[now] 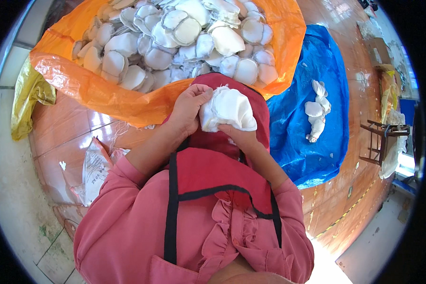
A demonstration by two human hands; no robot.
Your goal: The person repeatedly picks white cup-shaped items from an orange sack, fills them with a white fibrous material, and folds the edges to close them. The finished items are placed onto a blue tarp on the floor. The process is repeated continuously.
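Observation:
Over my lap I hold a white padded cloth piece [228, 106], cup-shaped with frayed edges. My left hand [190, 105] pinches its left edge between thumb and fingers. My right hand [240, 136] grips the lower edge, thumb in front and the other fingers hidden behind the cloth. Just beyond my hands, a heap of similar white padded pieces [187, 31] fills a large orange plastic bag [132, 106] that lies spread open. To the right, several white pieces [317, 113] lie in a short line on a blue plastic sheet [291, 146].
A yellow plastic bag [26, 102] lies at the left by the pale floor strip. Near my left elbow is a crumpled white printed sack [93, 168] on the reddish tiles. At the far right stand a small dark wooden stool [377, 142] and a cardboard box [379, 51].

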